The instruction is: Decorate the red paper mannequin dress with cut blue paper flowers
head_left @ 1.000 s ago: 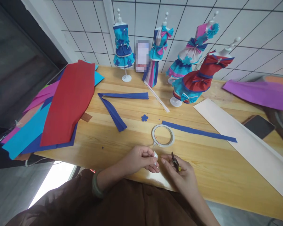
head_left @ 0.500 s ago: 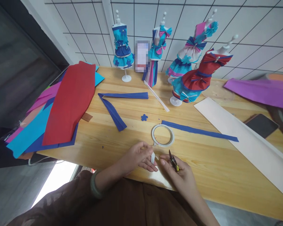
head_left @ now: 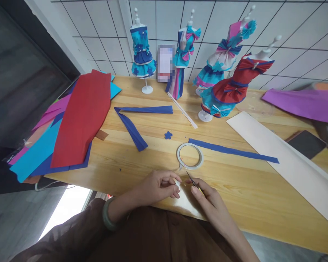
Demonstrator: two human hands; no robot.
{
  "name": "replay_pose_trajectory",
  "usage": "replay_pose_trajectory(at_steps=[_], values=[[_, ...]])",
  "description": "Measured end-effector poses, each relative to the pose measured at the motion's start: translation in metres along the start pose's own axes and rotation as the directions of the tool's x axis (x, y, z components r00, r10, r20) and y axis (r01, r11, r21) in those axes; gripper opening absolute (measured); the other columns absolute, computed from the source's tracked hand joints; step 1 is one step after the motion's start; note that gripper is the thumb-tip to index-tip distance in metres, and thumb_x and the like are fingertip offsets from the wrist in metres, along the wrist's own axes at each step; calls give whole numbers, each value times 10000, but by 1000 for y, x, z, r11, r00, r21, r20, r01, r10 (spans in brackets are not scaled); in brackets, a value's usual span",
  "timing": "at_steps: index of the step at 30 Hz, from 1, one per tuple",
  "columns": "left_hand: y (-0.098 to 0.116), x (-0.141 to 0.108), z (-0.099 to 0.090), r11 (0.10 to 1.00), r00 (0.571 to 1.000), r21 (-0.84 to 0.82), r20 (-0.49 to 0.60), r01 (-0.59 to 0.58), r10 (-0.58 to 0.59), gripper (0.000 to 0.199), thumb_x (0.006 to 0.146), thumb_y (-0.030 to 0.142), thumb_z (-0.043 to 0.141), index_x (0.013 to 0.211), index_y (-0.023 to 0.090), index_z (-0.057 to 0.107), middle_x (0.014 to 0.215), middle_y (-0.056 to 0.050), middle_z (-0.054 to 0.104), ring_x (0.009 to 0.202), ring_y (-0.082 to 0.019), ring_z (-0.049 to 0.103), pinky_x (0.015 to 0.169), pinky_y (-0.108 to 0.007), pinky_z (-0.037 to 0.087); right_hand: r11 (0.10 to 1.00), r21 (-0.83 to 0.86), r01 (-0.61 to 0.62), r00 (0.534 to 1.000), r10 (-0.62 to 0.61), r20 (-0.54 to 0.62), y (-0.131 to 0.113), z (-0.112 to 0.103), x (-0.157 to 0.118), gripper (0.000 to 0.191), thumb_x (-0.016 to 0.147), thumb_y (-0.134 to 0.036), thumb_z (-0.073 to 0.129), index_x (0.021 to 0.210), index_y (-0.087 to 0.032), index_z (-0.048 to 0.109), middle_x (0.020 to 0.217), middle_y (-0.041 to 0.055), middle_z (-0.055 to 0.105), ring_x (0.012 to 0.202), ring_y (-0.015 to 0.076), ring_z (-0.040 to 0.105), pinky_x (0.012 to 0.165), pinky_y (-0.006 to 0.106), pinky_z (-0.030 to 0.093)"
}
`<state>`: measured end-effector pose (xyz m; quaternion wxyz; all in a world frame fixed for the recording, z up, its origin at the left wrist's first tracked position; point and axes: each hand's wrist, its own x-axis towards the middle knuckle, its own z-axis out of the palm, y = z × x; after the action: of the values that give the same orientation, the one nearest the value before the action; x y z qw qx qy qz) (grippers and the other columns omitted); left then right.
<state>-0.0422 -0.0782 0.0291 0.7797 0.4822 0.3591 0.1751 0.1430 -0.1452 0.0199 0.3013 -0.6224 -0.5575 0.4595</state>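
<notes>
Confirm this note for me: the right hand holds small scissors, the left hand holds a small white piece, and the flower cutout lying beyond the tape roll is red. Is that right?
Not quite: the flower cutout beyond the tape roll is blue, as the head view shows. The right hand holds small scissors, the left hand a small white piece.

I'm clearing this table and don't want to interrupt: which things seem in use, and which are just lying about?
Apparently in use:
- scissors, in the right hand
- small white piece, at the left hand's fingertips
- probably the tape roll, just beyond the hands

Apparently just lying about, untouched:
- red sheet
- purple sheet
- dark flat object
</notes>
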Motion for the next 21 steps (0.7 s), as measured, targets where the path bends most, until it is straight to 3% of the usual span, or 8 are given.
replay_pose_trajectory(at_steps=[6,9,13,16,21], values=[[-1,-2,0,999,999,-35,28,-27,27,326,744,280,611,1016,165,472,713,-27,628,708,-167,643,685,-313,508,999,35,-10,991,15,-136,-8,9,2,238,798,-375,552,872,-172,650,865,64,701,816,225,644,707,285,507],[-2,-1,1,999,999,-21,40,-29,30,389,750,270,602,1093,158,457,724,-34,627,713,-166,638,696,-316,505,992,-46,120,989,-124,-85,-10,11,1,225,817,-284,529,973,-182,656,956,73,698,891,235,640,759,311,503],[-7,3,4,999,998,10,35,-44,43,381,758,228,581,1117,134,495,764,-57,631,707,-148,620,699,-295,494,911,-253,326,935,-350,-55,-4,12,-3,303,797,-161,515,1079,-199,620,1005,76,691,901,221,648,762,323,515],[-11,6,5,999,998,21,48,-43,42,346,748,224,589,1075,123,539,797,-73,636,716,-146,608,701,-288,487,844,-377,381,897,-437,-71,-1,11,-6,352,767,-88,484,1076,-198,612,975,76,698,870,207,658,721,305,528],[-8,8,7,999,999,49,51,-6,3,327,751,305,595,1017,116,558,740,-58,626,661,-136,593,646,-270,481,779,-473,411,871,-488,-47,-4,9,-10,372,745,-33,449,1055,-182,590,926,83,703,818,190,662,671,280,522]])
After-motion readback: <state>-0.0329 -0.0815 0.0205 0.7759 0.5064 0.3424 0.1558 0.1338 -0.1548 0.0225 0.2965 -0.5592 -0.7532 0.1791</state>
